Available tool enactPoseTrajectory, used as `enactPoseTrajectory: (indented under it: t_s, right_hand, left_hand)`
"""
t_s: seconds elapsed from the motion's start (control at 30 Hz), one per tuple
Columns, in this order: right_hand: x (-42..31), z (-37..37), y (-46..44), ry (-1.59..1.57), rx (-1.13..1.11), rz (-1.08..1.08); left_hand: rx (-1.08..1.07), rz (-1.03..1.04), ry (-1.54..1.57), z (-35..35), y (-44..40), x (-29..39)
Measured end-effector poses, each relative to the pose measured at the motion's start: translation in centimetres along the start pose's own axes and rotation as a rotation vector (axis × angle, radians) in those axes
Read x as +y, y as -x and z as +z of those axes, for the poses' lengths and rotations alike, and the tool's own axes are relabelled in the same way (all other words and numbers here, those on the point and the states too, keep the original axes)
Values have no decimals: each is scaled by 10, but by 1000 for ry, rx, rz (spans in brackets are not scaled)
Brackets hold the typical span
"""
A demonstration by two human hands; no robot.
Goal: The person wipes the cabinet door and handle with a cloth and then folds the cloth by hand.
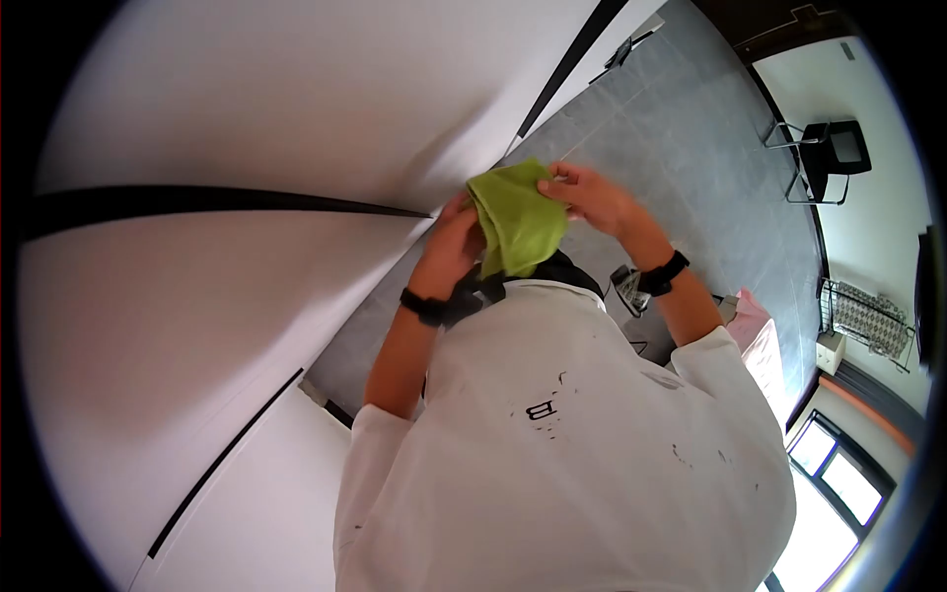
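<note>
Gripping a green cloth (523, 219) between them, the two hands are apart from each other near the upper middle of the frame. The left hand (456, 242) is closed on the cloth's left edge, some of its fingers hidden by the fabric, while the right hand (597, 197) pinches the upper right edge between thumb and fingers. The cloth hangs in loose folds, its lower end just above the hem of a white T-shirt (592, 444) that fills the lower middle of the frame and bears small dark marks. Black bands, a left wristband (425, 307) and a right wristband (663, 274), circle the wrists. Close beside the left hand, a large white panel (247, 109) fills the upper left, with a dark strip (197, 200) below it. Gray tiled floor (681, 148) spreads behind the right hand. Farther out, a black chair (838, 148) stands at the upper right, a rack (903, 340) carries patterned fabric (863, 318) at the right edge, and a bright window (834, 474) shows at the lower right.
</note>
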State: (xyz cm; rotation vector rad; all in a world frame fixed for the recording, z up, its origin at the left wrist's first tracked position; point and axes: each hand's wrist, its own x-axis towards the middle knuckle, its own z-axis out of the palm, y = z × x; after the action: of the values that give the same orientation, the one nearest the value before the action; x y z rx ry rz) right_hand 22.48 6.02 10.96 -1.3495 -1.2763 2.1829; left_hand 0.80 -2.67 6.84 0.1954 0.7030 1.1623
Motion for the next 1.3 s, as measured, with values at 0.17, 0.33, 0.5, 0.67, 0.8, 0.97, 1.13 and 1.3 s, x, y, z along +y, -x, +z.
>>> enactPoseTrajectory:
  t_s: [0.17,0.33,0.5,0.67,0.8,0.97,1.13,1.3]
  right_hand:
    - [45,11,-25,-415,-269,-36]
    - [35,37,-29,-637,-542,8]
    - [24,52,-24,-625,-629,-114]
    - [13,54,-29,-486,-512,-169]
    - [13,45,-34,-418,-574,-220]
    - [-16,43,-28,-135,-410,-338]
    - [-30,55,-11,-249,-243,-183]
    - [-44,58,-8,-452,-146,62]
  left_hand:
    - [90,49,-159,25,22,25]
    - [278,116,-291,39,36,44]
    - [298,164,-518,59,52,67]
    - [262,171,-516,55,55,75]
    - [193,159,-742,62,62,81]
    - [175,217,-794,55,59,82]
    - [176,183,-481,15,39,58]
    - [-66,28,-62,22,30,46]
